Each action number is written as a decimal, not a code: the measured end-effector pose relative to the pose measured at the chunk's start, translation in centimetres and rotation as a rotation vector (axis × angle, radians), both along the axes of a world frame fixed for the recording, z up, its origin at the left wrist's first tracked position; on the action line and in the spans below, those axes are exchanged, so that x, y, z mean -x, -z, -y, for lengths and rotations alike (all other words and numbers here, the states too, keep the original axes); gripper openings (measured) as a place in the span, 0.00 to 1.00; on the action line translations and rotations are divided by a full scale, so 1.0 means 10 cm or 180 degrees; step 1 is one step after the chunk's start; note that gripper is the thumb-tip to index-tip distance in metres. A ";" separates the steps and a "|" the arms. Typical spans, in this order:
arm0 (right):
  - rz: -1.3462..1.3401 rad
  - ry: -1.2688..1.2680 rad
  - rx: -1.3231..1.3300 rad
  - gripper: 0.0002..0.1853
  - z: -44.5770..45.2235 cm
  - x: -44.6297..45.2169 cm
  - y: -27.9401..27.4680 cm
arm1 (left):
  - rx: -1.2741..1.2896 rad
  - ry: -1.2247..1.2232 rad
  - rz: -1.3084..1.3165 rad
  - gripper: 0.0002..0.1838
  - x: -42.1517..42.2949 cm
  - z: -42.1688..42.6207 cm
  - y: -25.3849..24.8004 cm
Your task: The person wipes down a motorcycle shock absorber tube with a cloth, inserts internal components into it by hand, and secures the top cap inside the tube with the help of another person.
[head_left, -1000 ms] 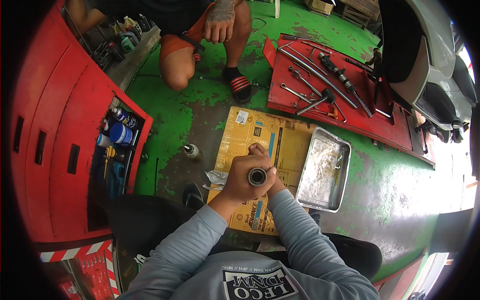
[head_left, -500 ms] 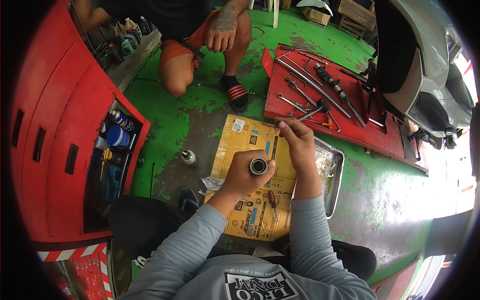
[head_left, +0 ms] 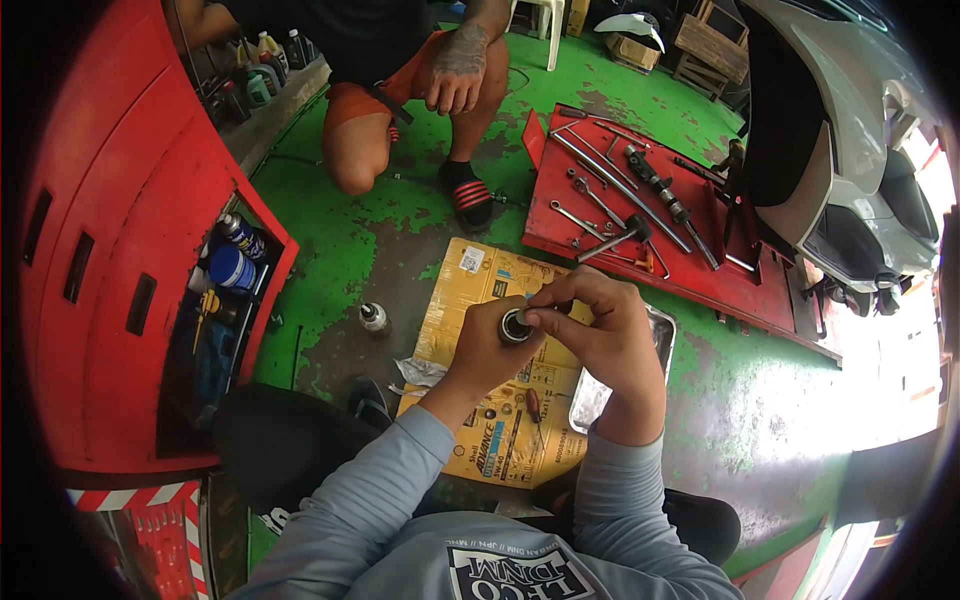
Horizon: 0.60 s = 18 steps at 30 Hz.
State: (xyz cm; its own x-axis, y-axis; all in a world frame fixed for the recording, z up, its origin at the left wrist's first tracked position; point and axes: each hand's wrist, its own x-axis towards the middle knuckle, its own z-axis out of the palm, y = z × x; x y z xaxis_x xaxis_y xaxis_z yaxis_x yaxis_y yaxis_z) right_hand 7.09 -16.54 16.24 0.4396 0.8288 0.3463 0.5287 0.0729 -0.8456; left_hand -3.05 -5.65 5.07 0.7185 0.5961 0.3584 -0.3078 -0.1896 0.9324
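My left hand [head_left: 482, 348] is wrapped round a metal tube [head_left: 510, 336], its round open end facing up at me. Over that end, my right hand [head_left: 608, 325] pinches thumb and fingers together at the rim. Whatever those fingertips hold is mostly hidden; it looks small and dark. Below both hands lies a flattened yellow cardboard box [head_left: 437, 325]. On the cardboard are a screwdriver [head_left: 533, 404] with a red-and-black handle and several small rings near its printed lettering.
A metal tray [head_left: 663, 345] sits right of the cardboard, a small bottle [head_left: 373, 317] left of it. Tools cover a red platform [head_left: 560, 225] ahead. A red cabinet [head_left: 130, 220] stands left. Another person's hand [head_left: 455, 85] rests on a knee opposite; a scooter [head_left: 850, 150] is at right.
My right hand has come down and left from above the cardboard to the tube's open end. The left hand still grips the tube in nearly the same place.
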 end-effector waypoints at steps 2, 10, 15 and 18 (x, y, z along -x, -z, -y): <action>0.0169 0.0045 0.0097 0.10 -0.01 0.05 -0.03 | -0.0061 0.0080 -0.0152 0.11 0.04 -0.04 0.00; 0.0241 0.0115 0.0338 0.10 -0.10 0.12 0.00 | -0.0069 0.0112 -0.0213 0.13 0.09 -0.06 -0.08; 0.0194 0.0078 0.0386 0.11 -0.13 0.12 0.03 | -0.0163 0.0167 -0.0486 0.10 0.11 -0.11 -0.02; 0.0267 0.0021 0.0317 0.11 -0.12 0.10 0.06 | -0.0064 0.0056 -0.0229 0.09 0.08 -0.08 -0.03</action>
State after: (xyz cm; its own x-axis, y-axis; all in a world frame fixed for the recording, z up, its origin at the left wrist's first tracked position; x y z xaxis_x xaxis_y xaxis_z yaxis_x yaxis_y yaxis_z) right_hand 6.05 -15.29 15.61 0.4181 0.8581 0.2981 0.5981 -0.0131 -0.8013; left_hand -3.83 -4.85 5.37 0.7530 0.5764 0.3174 -0.2437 -0.2037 0.9482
